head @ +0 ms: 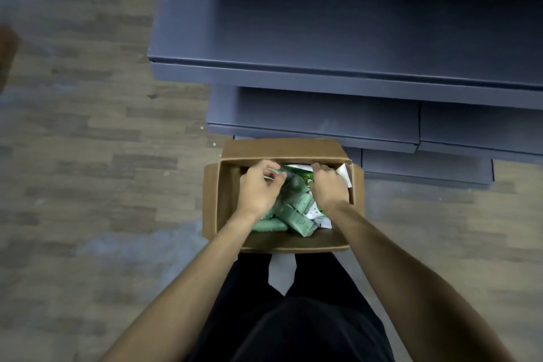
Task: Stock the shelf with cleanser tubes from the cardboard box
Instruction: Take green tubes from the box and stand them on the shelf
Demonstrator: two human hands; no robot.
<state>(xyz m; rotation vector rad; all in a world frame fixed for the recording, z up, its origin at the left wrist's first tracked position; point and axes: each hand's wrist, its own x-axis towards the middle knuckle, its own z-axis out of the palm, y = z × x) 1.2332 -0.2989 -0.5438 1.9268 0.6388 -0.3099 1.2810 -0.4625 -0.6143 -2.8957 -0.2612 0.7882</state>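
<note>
Nearest, dark trousers (pixel 296 329) at the bottom of the view, bare forearms reaching forward and down from either side. Just beyond, on the wood-look floor (pixel 88 156), an open box (pixel 282 150), flaps folded out, set just in front of the shelf base. Inside, a loose heap of pale green tubes (pixel 296 214) lying at mixed angles toward the near and middle part, with some white packs (pixel 321 219) at the right side (print too small to read). Both hands down inside, near the far wall, a little apart with tubes showing between. Left hand (pixel 258 188) at the left, fingers curled, pinching a green item (pixel 274 172) at the fingertips; whether a tube or a flat pack, cannot tell. Right hand (pixel 327 185) at the right, knuckles up, fingers bent down into the contents; what those fingers hold, if anything, hidden by the hand itself. Farther off, the blue-grey shelf (pixel 323 38), tiers stepping outward toward the floor, top tier broad and dark at the back. No tubes visible on any tier.
</note>
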